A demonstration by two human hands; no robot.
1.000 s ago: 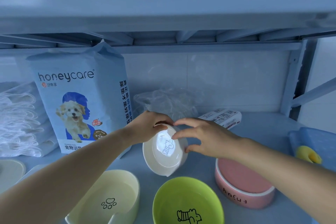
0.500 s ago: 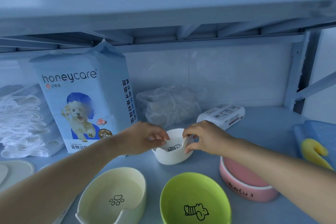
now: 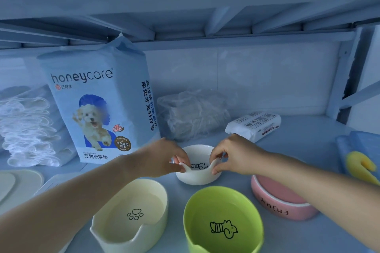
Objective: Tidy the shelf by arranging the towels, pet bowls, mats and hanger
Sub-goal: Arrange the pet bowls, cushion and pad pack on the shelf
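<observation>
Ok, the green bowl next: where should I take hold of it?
I'd pinch the green bowl by its near-right rim, from above: it stands upright and open, with the cream bowl close on its left and the white bowl behind.

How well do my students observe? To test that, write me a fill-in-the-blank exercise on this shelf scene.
1. The left hand and the right hand pinch the rim of the ____ pet bowl.
2. Inside the cream pet bowl is drawn a ____ print.
3. The pink pet bowl stands to the ____ of the green pet bowl.
Missing words: white; paw; right.
</observation>
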